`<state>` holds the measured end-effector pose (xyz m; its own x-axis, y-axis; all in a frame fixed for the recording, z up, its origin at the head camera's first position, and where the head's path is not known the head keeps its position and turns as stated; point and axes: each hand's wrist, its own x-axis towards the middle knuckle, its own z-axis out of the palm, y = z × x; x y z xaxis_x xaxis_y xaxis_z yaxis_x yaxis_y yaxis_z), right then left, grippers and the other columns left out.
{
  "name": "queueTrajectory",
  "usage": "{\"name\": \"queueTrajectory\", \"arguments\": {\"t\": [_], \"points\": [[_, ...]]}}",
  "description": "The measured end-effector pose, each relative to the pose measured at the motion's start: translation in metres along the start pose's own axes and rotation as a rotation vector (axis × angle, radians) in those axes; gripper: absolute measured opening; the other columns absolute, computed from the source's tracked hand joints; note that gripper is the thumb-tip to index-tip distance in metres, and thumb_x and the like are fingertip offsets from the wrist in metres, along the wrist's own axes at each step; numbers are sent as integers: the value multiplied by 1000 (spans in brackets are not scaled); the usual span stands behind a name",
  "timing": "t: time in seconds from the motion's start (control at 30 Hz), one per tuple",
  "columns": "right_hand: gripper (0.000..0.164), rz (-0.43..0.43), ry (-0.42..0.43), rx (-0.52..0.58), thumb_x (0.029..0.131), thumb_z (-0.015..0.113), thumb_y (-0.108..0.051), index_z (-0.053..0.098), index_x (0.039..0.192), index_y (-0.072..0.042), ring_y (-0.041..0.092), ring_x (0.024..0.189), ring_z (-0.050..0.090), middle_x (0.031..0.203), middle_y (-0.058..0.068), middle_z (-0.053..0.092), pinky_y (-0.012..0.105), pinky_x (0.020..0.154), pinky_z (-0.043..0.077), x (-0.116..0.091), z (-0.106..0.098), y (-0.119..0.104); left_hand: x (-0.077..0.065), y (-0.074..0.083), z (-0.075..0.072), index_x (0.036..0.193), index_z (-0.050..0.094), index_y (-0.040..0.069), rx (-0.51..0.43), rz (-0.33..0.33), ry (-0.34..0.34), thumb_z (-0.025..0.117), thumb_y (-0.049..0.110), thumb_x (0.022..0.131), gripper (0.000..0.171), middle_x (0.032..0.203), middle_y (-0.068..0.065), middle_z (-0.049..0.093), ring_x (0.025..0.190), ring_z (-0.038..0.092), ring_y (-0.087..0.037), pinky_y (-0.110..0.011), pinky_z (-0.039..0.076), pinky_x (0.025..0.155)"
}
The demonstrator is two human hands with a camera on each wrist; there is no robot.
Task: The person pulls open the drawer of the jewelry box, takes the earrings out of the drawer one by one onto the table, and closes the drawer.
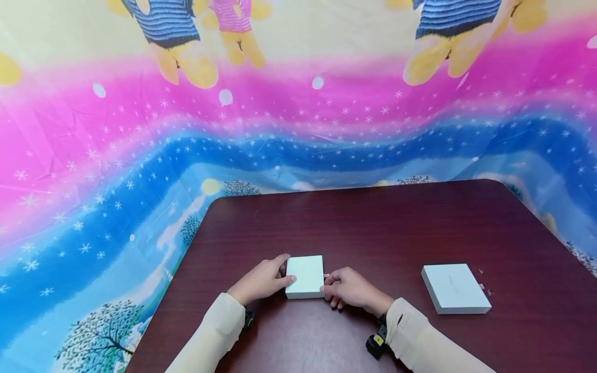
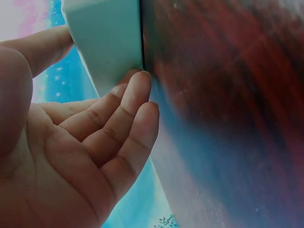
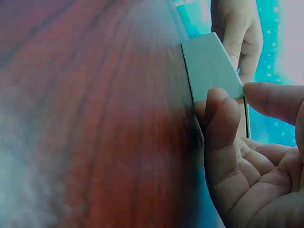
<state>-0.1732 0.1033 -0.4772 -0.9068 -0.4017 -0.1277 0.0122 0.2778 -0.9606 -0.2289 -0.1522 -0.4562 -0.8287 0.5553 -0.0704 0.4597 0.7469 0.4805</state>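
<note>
In the head view a flat, square white box (image 1: 304,277) lies on the dark red table in front of me. My left hand (image 1: 264,280) grips its left side, thumb on the top edge and fingertips along the side. The left wrist view shows the fingers of the left hand (image 2: 109,128) bent against the white box (image 2: 107,38). At the opposite side, my right hand (image 1: 347,289) holds the right edge between thumb and bent fingers. Up close, the right hand (image 3: 251,156) partly hides a narrow beige strip at the edge of the white box (image 3: 211,66).
A second flat white box (image 1: 456,289) with faint print lies to the right on the table (image 1: 364,223), a small pinkish piece (image 1: 482,286) at its right edge. Behind the table hangs a colourful printed cloth (image 1: 298,114). A black wrist device (image 1: 377,342) sits below the right cuff.
</note>
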Motion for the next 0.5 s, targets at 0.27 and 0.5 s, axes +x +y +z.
{"name": "queueTrajectory", "arguments": {"t": [0.27,0.5], "points": [[21,5,0,5,91,68,-17,65,89,4,20,56,62,75,13,68,36,49,53,-4,0,2,-4,2,2,143,43,0,0,16,4,65,40,93,68,86,9,59,67,54,-6,-27,46,65],[22,13,-12,-11,92,67,-17,66,89,4,19,57,63,74,11,68,35,50,53,-9,1,4,-9,3,4,143,42,-1,-18,29,-11,65,40,93,68,87,10,59,67,54,-4,-27,46,66]]}}
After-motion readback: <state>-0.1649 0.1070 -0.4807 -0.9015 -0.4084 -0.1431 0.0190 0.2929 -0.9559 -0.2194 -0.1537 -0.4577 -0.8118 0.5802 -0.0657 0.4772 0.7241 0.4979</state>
